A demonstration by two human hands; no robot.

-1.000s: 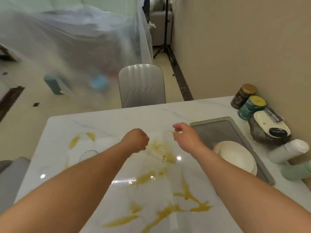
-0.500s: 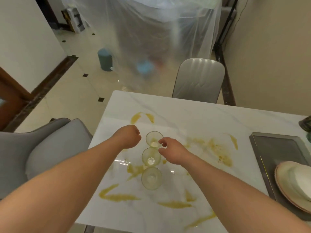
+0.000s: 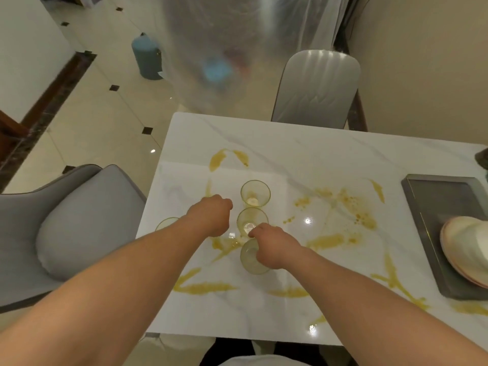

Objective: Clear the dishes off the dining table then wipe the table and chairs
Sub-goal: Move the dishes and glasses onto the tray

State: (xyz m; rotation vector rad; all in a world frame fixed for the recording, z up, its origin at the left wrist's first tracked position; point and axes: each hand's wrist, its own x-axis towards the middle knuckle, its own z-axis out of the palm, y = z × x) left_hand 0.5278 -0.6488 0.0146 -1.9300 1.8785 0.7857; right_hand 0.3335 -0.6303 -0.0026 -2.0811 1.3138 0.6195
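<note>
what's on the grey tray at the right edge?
On the grey tray sits a stack of cream plates, near its right side and partly cut off by the frame. Whatever lies under the stack is covered.

- Floor (image 3: 87,107): glossy cream tiles with small dark diamond insets and a dark border strip along the left wall.
- Right wall (image 3: 422,62): plain beige.
- Clear plastic sheeting (image 3: 237,35) hangs beyond the desk.
- Grey bin (image 3: 148,59): on the floor, left of the sheeting.
</note>
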